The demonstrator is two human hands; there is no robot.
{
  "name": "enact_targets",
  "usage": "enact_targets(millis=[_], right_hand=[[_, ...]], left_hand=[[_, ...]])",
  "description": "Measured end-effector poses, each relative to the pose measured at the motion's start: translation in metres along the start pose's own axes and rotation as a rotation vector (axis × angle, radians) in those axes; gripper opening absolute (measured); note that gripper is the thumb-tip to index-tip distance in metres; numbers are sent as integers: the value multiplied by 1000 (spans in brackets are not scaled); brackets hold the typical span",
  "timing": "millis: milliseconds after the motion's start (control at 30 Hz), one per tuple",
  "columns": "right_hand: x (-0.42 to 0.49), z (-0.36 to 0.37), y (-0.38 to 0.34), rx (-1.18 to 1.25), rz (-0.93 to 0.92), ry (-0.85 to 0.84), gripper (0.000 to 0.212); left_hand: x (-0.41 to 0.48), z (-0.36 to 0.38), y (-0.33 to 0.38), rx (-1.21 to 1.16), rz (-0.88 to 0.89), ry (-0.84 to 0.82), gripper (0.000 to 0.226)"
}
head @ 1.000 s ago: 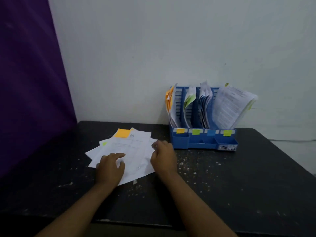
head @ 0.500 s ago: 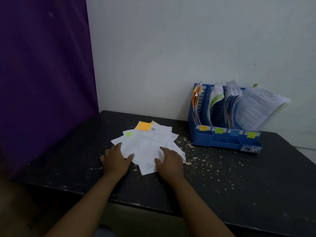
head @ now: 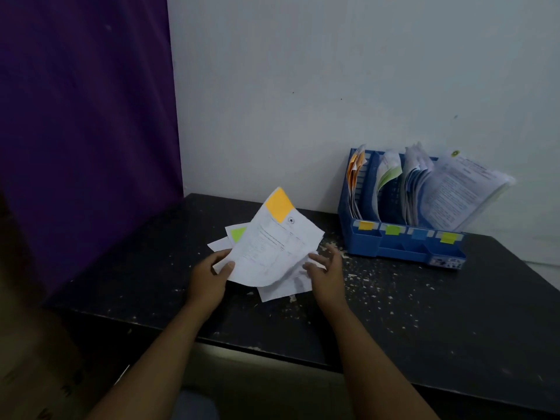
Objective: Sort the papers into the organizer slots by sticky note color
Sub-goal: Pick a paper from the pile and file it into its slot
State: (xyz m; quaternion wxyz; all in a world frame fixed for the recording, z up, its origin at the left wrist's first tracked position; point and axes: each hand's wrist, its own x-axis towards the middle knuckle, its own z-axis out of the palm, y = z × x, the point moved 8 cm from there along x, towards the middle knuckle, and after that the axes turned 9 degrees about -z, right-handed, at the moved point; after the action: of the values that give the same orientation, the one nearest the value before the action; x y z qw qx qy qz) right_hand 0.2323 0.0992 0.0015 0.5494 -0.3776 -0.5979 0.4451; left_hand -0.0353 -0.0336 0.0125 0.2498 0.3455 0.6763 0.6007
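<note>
Reaching in over the front edge of a black table (head: 439, 322), both hands are seen at a loose pile of paper. The left hand (head: 209, 280) is clamped on the lower left edge of a printed sheet (head: 269, 250), with the thumb pressed on top and the fingers tucked underneath in a pinch. The sheet is raised at its far end, tilted up and curling, and its near edge sags over the pile. An orange sticky note (head: 278, 204) is stuck at its top corner, just beside a small round star emblem (head: 291, 220). The right hand (head: 327, 275) is held at the sheet's right side, fingers apart and relaxed, nothing gripped. Its fingertips are over the loose papers (head: 281, 287) lying flat below; whether they touch cannot be told. In that pile a green sticky note (head: 238, 234) is seen on a sheet poking out left of the raised one, with more white corners fanned out under it. Pale flecks (head: 357, 268) are scattered over the tabletop between the pile and the organizer. Further back and to the right, a blue organizer (head: 403, 248) is set against the wall, well apart from both hands. Its four slots are marked on the front, left to right, by an orange tag (head: 365, 225), a green tag (head: 393, 229), a blue tag (head: 419, 234) and a yellow tag (head: 448, 237). Papers are stood in every slot, and the rightmost stack (head: 454, 195) is leaning out to the right. A white wall (head: 303, 86) is behind, and a purple curtain (head: 85, 116) is hung at the left.
</note>
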Motion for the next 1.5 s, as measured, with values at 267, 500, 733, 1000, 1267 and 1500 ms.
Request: enact_targets(millis=[267, 500, 733, 1000, 1267, 1500], right_hand=[[-19, -20, 8, 345, 275, 142, 84], [-31, -41, -58, 70, 5, 121, 33], [-32, -70, -120, -48, -130, 64, 27], [-39, -101, -162, 26, -159, 110, 20], [-41, -118, -192, 67, -216, 166, 24], [-42, -117, -196, 77, -213, 162, 19]], left_hand=[[-24, 6, -9, -92, -74, -150, 28], [-43, 31, 3, -5, -92, -241, 26], [-49, 45, 76, -98, 24, -144, 16], [-73, 49, 133, -281, 53, -79, 12], [-86, 53, 153, -310, 56, -78, 15], [-91, 50, 159, -298, 67, -81, 12]])
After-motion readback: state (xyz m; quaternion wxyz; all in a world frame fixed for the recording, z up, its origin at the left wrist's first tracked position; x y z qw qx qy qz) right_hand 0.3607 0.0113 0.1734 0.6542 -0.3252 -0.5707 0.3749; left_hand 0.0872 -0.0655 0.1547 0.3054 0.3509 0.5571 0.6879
